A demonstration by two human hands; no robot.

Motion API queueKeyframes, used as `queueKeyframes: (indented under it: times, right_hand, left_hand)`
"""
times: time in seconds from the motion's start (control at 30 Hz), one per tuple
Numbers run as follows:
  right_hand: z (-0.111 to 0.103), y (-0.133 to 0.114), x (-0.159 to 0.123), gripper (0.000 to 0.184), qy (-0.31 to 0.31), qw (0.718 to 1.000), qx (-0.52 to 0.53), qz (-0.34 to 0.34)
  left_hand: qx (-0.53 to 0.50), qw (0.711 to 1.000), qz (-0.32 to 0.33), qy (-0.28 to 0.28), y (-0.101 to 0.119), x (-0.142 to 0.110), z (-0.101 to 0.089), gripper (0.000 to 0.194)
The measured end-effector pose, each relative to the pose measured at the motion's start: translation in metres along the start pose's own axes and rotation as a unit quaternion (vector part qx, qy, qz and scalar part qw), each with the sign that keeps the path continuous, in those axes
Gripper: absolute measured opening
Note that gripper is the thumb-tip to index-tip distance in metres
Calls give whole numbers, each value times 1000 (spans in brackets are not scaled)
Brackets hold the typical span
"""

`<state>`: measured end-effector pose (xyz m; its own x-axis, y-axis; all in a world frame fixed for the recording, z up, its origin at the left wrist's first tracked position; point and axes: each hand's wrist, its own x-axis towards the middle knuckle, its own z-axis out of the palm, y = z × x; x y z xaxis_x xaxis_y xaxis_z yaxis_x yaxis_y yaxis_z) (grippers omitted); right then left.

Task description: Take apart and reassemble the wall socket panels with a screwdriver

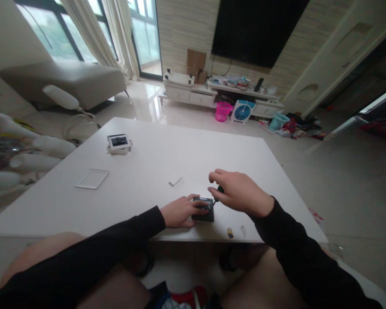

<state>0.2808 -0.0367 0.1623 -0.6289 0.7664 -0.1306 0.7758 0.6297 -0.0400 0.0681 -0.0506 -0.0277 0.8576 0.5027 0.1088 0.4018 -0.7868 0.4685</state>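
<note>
One dark box (203, 216) sat by the near edge of the desk (167, 146), probably for easy reach. The left hand (180, 212), partly open, had hold of its top and side, apparently steadying it; the right hand (238, 191), fingers loosely curled, held a green-handled tool (220, 189) slanted down to it, seemingly for access.

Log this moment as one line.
Left hand: holding small black rectangular box | Right hand: at slim dark-green-handled tool | Surface: white tabletop
</note>
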Motion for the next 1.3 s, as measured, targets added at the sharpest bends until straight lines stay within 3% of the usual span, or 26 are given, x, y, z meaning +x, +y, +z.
queueKeyframes:
  times: [0.07, 0.23, 0.43, 0.67, 0.97, 1.17, 1.3]
  right_hand:
    - [1, 1, 1, 18, 0, 1000, -12, 11]
    - [-1, 5, 1, 22, -7, 997, 28, -76]
    - [1, 3, 2, 21, 1, 1000, -12, -1]
    - [0, 8, -2, 26, -1, 996, 31, -80]
    - [2, 5, 2, 24, 2, 1000, -21, -2]
    - [-2, 6, 0, 24, -8, 995, 44, -89]
    - [0, 5, 2, 22, 4, 996, 41, -74]
  left_hand:
    - [-1, 1000, -3, 2, 0, 0, 0, 55]
    - [-2, 1000, -11, -8, 1, 1, -1, 58]
    - [0, 1000, -10, -10, 2, 1, -2, 56]
    - [-2, 1000, -12, -10, 2, 1, -2, 55]
    - [-12, 1000, -5, -3, 1, 0, -2, 54]
    - [-14, 1000, -9, -9, 2, 1, -3, 54]
    - [-11, 1000, -10, -17, 2, 2, -4, 59]
